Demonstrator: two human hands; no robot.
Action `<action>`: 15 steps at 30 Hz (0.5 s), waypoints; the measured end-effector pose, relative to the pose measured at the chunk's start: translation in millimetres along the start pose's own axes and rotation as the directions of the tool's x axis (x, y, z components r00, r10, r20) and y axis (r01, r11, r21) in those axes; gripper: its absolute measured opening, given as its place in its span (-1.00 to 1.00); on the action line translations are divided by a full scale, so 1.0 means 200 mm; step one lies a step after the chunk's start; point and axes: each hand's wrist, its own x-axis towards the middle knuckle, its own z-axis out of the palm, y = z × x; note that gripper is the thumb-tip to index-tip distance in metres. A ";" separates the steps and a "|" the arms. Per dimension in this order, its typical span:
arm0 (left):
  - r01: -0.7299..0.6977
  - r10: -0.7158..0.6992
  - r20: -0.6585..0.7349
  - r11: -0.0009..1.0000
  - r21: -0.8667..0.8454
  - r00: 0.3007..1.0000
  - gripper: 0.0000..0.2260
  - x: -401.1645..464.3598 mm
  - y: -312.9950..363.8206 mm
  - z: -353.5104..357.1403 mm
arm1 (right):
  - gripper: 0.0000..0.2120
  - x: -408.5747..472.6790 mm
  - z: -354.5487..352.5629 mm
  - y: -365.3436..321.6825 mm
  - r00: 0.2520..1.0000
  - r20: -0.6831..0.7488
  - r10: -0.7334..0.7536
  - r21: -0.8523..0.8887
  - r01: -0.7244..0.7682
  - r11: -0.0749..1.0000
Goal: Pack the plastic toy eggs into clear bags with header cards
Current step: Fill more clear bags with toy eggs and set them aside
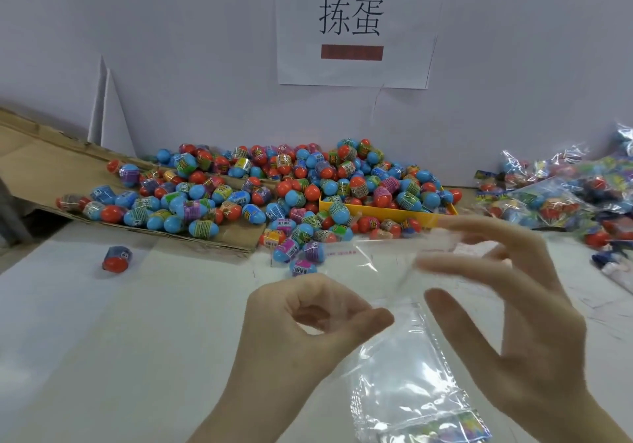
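Observation:
A big heap of blue and red plastic toy eggs point(274, 185) lies at the back of the table against the wall. My left hand point(308, 322) is curled and pinches the edge of a clear bag point(394, 278) between thumb and fingers. My right hand point(507, 305) has its fingers spread and slightly bent at the bag's right side, looking partly inside the film; its fingertips are blurred. A stack of clear bags with coloured header cards point(418, 391) lies flat below my hands.
A flattened cardboard sheet point(41, 168) slopes under the eggs at left. A yellow tray point(387, 211) sits half buried in the heap. One loose egg point(117, 259) lies apart at left. Packed bags point(565, 199) pile up at the right edge. A paper sign point(352, 24) hangs on the wall.

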 end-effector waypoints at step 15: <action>-0.315 0.779 -0.013 0.269 0.910 0.627 -0.86 -0.05 -0.14 0.02 | 0.00 -0.11 0.17 -0.18 0.703 0.405 0.585 0.523 -0.703 0.482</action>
